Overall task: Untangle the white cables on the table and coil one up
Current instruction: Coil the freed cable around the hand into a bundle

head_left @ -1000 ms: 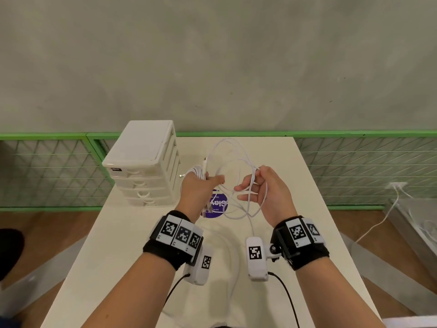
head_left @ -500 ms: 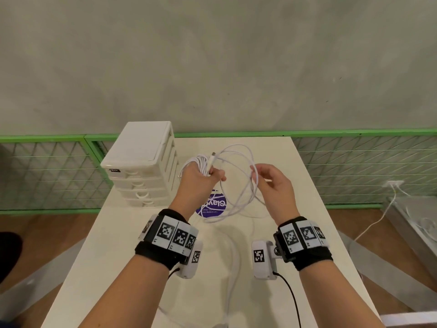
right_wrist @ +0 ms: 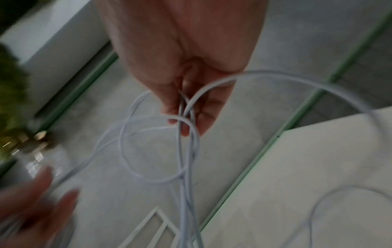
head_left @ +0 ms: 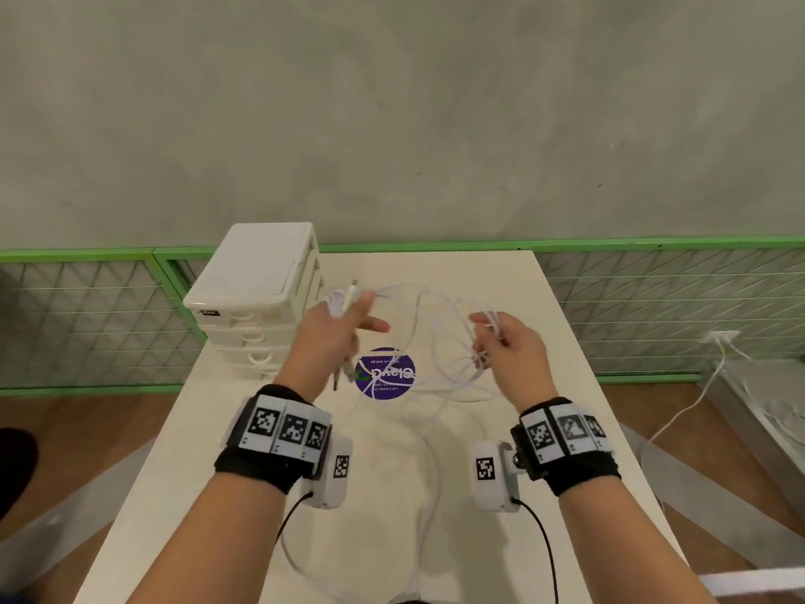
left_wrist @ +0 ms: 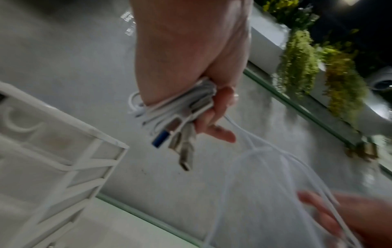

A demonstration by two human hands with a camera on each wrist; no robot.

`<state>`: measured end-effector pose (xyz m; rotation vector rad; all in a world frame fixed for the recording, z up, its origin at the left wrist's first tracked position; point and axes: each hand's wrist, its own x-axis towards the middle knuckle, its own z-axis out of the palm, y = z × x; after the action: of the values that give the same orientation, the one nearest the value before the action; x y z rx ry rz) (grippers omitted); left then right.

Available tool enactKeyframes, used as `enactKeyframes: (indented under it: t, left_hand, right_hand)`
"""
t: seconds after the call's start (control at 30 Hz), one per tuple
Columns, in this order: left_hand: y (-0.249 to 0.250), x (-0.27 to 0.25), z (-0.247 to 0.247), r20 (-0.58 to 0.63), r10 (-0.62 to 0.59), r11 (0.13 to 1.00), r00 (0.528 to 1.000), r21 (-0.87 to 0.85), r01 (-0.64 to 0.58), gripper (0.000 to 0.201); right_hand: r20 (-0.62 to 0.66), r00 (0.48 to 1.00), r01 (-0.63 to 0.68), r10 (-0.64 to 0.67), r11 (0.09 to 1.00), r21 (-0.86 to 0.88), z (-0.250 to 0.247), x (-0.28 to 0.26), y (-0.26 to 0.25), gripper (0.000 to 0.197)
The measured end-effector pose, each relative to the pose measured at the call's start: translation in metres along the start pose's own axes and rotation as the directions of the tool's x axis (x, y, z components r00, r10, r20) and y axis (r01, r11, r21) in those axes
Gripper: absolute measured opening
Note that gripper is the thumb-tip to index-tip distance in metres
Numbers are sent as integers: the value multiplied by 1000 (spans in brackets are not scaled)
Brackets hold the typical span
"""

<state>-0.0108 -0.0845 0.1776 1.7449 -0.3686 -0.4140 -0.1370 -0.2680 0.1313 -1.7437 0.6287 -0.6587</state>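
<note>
White thin cables [head_left: 440, 324] hang looped between left hand [head_left: 339, 337], gripping the wound bundle, and right hand [head_left: 514, 350], pinching strands.

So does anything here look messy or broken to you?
Nothing looks broken. The oddity is the white cables: loops cross between both hands and trail loosely over the table. The left hand grips a bunch of cable with several plugs sticking out; the right hand pinches crossing strands.
</note>
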Motion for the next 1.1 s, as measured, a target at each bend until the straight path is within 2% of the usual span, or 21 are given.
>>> enactKeyframes:
  t: [0.07,0.13,0.2,0.27,0.37,0.43,0.53,0.57,0.63,0.73,0.8,0.9,0.97,1.03,1.1]
  left_hand:
    - [-6,7,-16,-143,-54,998,988,-25,51,43]
    - [-14,13,-27,-258,-114,991,959,-92,93,40]
    - [-20,16,-34,-323,-172,974,931,-199,111,32]
    - [-23,18,-39,-363,-233,945,902,-302,123,25]
    - [-29,21,-50,-445,-298,903,845,-418,99,21]
    - [-31,24,-56,-490,-315,888,813,-455,69,20]
    - [-28,28,-56,-531,-271,893,803,-450,4,17]
    - [-26,28,-54,-518,-238,896,821,-444,-21,21]
    - [-21,28,-47,-439,-145,914,886,-402,-49,37]
    - [-13,20,-31,-273,-48,956,961,-292,-35,40]
    - [-9,14,-16,-128,-51,972,990,-234,19,38]
    - [-14,12,9,9,-78,991,997,-108,79,50]
    - [-22,13,22,11,-105,994,994,-27,106,63]
    - [-30,14,27,0,-158,987,987,-6,158,63]
    - [-37,15,24,-4,-185,982,983,-42,185,62]
  right_hand:
    - [-82,987,-122,140,973,196,-14,5,6,13]
    - [-117,947,-229,298,887,402,-22,8,13,12]
    - [-155,904,-266,399,807,527,-28,12,19,16]
    - [-196,876,-240,440,753,613,-34,15,22,21]
    - [-236,841,-216,487,703,678,-42,17,24,23]
    - [-258,822,-222,507,704,675,-44,17,28,25]
    - [-270,817,-263,509,746,612,-41,17,39,23]
    - [-267,828,-259,493,758,598,-38,16,41,21]
    - [-208,870,-242,447,755,610,-32,14,41,21]
    - [18,940,-265,342,694,669,-21,9,26,22]
    - [187,952,-303,242,665,683,-11,5,15,23]
    - [313,943,-309,116,655,689,4,-1,2,27]
    - [334,941,-293,57,633,716,8,-4,-5,29]
    - [344,939,-283,17,607,743,7,-5,-10,29]
    - [334,942,-285,39,618,733,3,-5,-15,28]
